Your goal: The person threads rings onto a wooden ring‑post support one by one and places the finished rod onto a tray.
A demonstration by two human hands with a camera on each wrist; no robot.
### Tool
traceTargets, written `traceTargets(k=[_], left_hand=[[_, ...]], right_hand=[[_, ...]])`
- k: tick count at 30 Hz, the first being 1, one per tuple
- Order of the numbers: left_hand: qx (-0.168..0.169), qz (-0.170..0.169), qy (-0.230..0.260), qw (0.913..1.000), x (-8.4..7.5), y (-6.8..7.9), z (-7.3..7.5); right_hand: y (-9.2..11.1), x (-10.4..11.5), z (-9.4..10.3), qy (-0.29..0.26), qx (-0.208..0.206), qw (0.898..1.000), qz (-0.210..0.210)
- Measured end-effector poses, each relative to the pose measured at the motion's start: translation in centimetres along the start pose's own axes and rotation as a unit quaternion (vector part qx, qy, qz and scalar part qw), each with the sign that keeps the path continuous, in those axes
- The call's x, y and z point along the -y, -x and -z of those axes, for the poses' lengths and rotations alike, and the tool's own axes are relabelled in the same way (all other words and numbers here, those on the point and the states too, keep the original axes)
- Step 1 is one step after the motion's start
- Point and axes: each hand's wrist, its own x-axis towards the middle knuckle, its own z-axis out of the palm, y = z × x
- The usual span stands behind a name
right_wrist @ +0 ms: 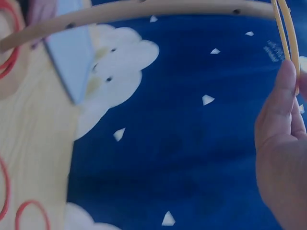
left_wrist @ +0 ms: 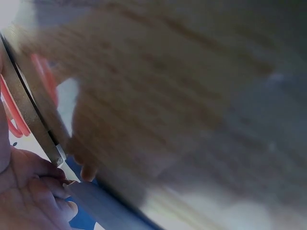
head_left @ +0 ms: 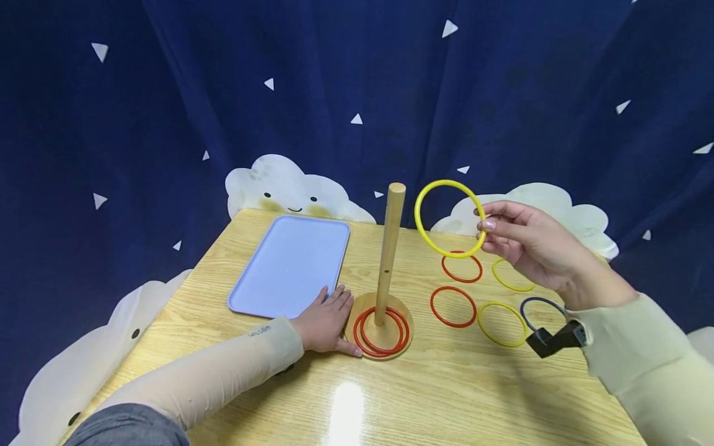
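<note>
A thin yellow ring [head_left: 417, 214] is pinched by the right hand [head_left: 524, 238] and held raised, right of an upright round wooden post [head_left: 390, 254]. Around the post, two red rings [head_left: 385, 355] are seated on a circular wooden base [head_left: 386, 339], touched by the straight-fingered left hand [head_left: 325, 323].

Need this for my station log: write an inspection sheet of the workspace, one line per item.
Surface: wood-grain table; glare low in the head view.
Job's things: wooden post on round base, two threaded red rings around it; two loose red rings, two loose yellow rings, one blue ring visible on the table; light-blue tray left of the post.
Clutter: nothing seen.
Hands: left hand between tray and base, thumb at the base's rim; right hand pinches a raised yellow ring.
Cables: nothing seen.
Surroundings: dark-blue curtain, white triangles and clouds.
</note>
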Motion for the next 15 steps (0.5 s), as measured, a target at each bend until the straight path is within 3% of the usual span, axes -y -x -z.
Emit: traceTargets(k=[7,15], left_hand=[[-0.009,-0.003,-0.002,1.0,0.2,-0.2,-0.3],[-0.007,0.0,0.001,1.0,0.1,-0.1,-0.2]], right_hand=[[-2.0,1.6,-2.7,-0.02,-0.005,0.999,0.039],[-3.8,0.0,-4.8,0.032,-0.06,0.998,-0.004]])
